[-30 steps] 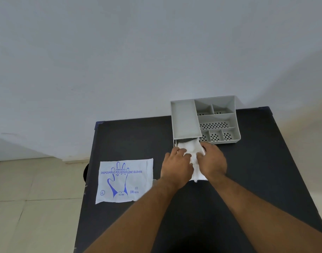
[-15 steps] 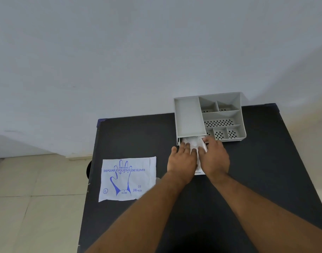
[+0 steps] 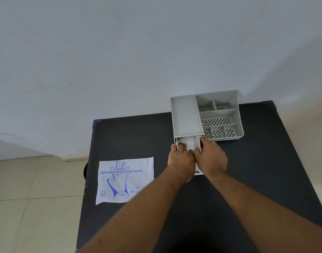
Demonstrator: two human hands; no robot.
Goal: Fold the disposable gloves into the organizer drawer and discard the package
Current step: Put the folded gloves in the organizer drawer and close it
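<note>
A grey organizer with several compartments stands at the far side of the black table. Its drawer is pulled out toward me beneath the long left compartment. White folded gloves lie in the drawer. My left hand and my right hand press side by side on the gloves, fingers pointing at the organizer. The hands hide most of the gloves and the drawer. The white glove package with blue print lies flat at the table's left edge.
A pale wall rises right behind the table. Beige floor tiles show to the left, below the table's left edge. A dark round object peeks out under that edge.
Both hands have slid forward along the gloves toward the organizer, pushing them deeper into the drawer. The package has not moved.
</note>
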